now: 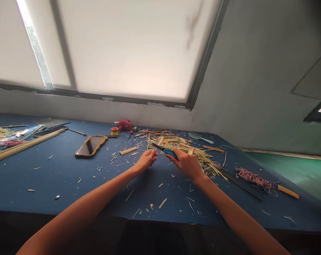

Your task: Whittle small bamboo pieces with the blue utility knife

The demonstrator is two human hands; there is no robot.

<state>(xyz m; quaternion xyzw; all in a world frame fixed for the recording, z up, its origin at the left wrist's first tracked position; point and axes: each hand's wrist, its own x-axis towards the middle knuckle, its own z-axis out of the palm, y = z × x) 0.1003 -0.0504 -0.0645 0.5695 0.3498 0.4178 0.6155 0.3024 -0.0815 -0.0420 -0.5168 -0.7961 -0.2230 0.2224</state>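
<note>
Pinching a flat, pale strip (159, 141) above the blue tabletop (96, 191): left hand (146, 159). Wrapped round a teal-handled knife (171, 153), its dark blade (157, 146) across the strip: right hand (188, 163). Good practice: shallow strokes, a low blade angle, the edge directed away from the pinching hand. Beyond: stiff, straw-coloured slivers (208, 159), loosely heaped. Farther left: glossy, wavy-framed mirror (92, 147). Far right: bundled red-and-white cord (256, 178).
</note>
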